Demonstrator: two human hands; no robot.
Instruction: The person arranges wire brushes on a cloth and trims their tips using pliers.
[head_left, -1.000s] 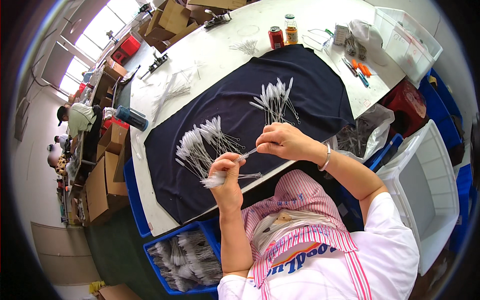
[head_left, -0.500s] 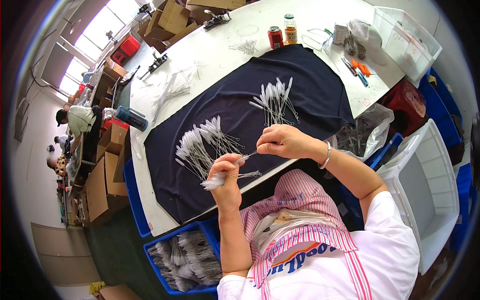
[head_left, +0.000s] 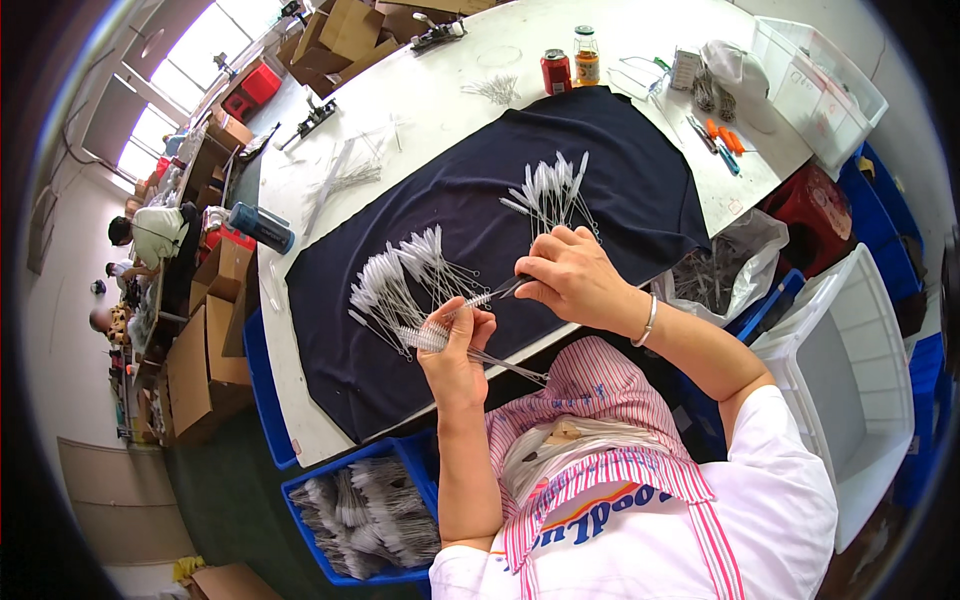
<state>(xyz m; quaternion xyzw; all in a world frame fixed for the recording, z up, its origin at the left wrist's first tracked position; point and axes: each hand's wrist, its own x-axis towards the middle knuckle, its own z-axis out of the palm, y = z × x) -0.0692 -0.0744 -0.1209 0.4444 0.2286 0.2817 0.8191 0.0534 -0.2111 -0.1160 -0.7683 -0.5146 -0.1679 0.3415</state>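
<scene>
My left hand (head_left: 456,352) is closed on several thin wire brushes (head_left: 424,340) with white bristles, their wire stems sticking out to the right below my fingers. One brush (head_left: 478,301) is pinched between thumb and forefinger, pointing toward my right hand. My right hand (head_left: 578,277) grips a small dark, narrow tool (head_left: 520,284), its tip at the end of that brush; its exact kind is mostly hidden by the fingers. Just beyond my left hand, a fanned pile of similar brushes (head_left: 380,285) lies on a dark cloth (head_left: 460,210). Another bunch (head_left: 550,190) lies beyond my right hand.
A blue bin (head_left: 400,575) full of brushes stands lower left; an empty-looking white bin (head_left: 850,400) is at right. On the white table (head_left: 440,110) are a red can (head_left: 555,73), a glass bottle (head_left: 586,62), pliers-like tools (head_left: 722,135) and a blue tumbler (head_left: 262,228).
My right hand has turned and moved slightly right, and a dark tool now shows in its fingers. My left fingers have opened out a little around the brushes, whose stems have swung lower.
</scene>
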